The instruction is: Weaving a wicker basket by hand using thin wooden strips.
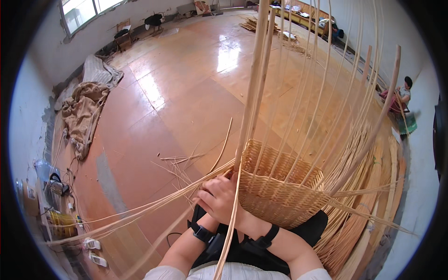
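Note:
A partly woven wicker basket (282,198) rests at my lap, with long thin upright rods (310,93) rising from its sides. A thicker wooden stick (252,79) stands at its left corner. My right hand (220,193) is closed at that corner, its fingers curled around a bundle of pale wicker strands (158,203) trailing off to the left. Beneath it lies my left hand (215,217), touching it; its fingers are mostly hidden. A few strands (228,238) hang down in front of my right wrist toward my body.
Bundles of long wicker rods (347,224) lie on the floor at the right. Loose offcuts (182,161) are scattered ahead of my hands. Brown cloth (84,112) is heaped along the left wall, above white shoes (93,249). Another person (402,93) sits at the far right.

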The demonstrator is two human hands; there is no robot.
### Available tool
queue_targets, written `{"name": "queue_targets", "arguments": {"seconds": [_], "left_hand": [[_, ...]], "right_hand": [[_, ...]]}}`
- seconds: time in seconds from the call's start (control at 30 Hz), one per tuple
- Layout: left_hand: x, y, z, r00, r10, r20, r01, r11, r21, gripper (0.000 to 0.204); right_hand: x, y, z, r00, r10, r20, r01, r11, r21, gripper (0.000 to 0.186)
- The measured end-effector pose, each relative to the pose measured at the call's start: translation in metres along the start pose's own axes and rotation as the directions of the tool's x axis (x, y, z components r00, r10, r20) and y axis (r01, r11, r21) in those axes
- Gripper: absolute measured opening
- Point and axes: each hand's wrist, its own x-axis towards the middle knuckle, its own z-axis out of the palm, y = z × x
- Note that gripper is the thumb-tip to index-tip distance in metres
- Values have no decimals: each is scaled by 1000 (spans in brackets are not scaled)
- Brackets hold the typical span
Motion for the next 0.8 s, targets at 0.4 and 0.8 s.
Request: {"name": "queue_targets", "arguments": {"seconds": [0.4, 0.8], "left_hand": [[-19, 39, -6, 1000, 6, 22, -4, 998, -67, 34], [-26, 120, -11, 878, -206, 433, 63, 945, 322, 54]], "right_hand": [[-11, -2, -6, 974, -132, 183, 71, 949, 307, 37], [-37, 7, -9, 995, -83, 48, 56, 908, 415, 39]]}}
